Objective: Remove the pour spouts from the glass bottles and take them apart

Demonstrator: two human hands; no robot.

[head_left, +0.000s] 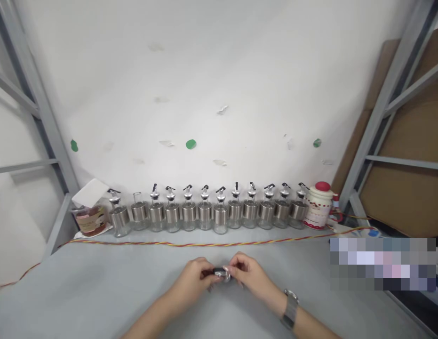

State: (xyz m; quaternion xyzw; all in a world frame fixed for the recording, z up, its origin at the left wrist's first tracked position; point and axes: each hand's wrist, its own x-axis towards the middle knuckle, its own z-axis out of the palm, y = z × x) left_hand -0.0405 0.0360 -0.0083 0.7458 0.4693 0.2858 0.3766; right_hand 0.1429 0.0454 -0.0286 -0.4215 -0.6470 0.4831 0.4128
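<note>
Over the front middle of the grey tabletop (134, 273), my left hand (195, 278) and my right hand (249, 273) pinch a small black and silver pour spout (221, 273) between them. Its lower part is partly covered by fingers. Behind the hands runs a row of several glass oil bottles (220, 219) with steel sleeves, most topped by silver spouts with black levers. One bottle (139, 214) near the left end has a bare glass neck and no spout. A watch (290, 308) circles my right wrist.
A red and yellow twisted cord (204, 244) crosses in front of the bottles. At the row's ends stand a labelled tub (90, 222) with a white lid-like piece and a cream jar (316, 207) with a red knob. Grey metal posts (51, 122) flank the table.
</note>
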